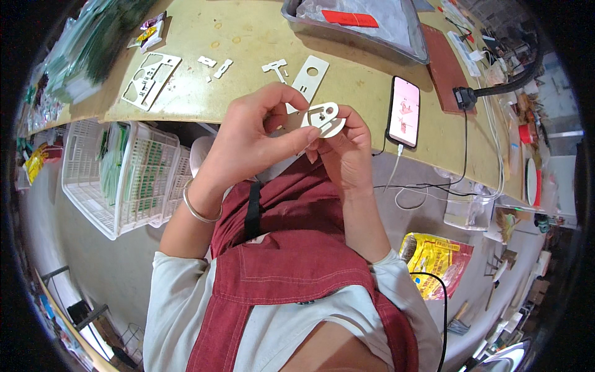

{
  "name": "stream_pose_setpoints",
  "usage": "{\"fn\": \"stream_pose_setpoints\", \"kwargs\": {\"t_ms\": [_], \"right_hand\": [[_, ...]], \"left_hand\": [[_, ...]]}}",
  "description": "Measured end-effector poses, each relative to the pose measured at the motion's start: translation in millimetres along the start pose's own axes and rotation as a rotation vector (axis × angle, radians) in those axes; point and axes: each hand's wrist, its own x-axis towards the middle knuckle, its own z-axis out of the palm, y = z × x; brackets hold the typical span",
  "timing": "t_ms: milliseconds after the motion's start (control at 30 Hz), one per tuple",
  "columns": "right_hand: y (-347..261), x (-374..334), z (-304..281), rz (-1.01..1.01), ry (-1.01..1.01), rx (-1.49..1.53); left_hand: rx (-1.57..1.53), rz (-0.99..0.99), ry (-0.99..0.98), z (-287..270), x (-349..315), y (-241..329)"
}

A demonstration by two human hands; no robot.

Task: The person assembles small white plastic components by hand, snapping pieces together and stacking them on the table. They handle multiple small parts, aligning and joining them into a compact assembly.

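Head view: left hand (248, 139) and right hand (344, 152) both pinched shut on small white flat rounded plastic cut-out piece (323, 118), held between them just short of yellow-green table edge (186, 111), long axis running left-right. Left of piece, below table: white lattice plastic basket (118, 180) holding green-printed packets. Beyond piece: grey metal tray (372, 31) holding clear bag, red strip.

Head-worn fisheye — looking down, close above table (248, 56)

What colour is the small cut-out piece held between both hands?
White, the cut-out piece shows best in the head view.
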Motion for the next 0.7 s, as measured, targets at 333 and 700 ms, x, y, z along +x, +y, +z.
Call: {"fn": "stream_pose_setpoints", "kwargs": {"t_ms": [333,700], "right_hand": [[2,2,-4,-0.024,-0.006,0.007],[-7,4,-3,-0.087,-0.06,-0.143]], "left_hand": [[0.181,0.068,-0.028,-10,-6,2],[0.219,0.126,-0.11,-20,7,1]]}}
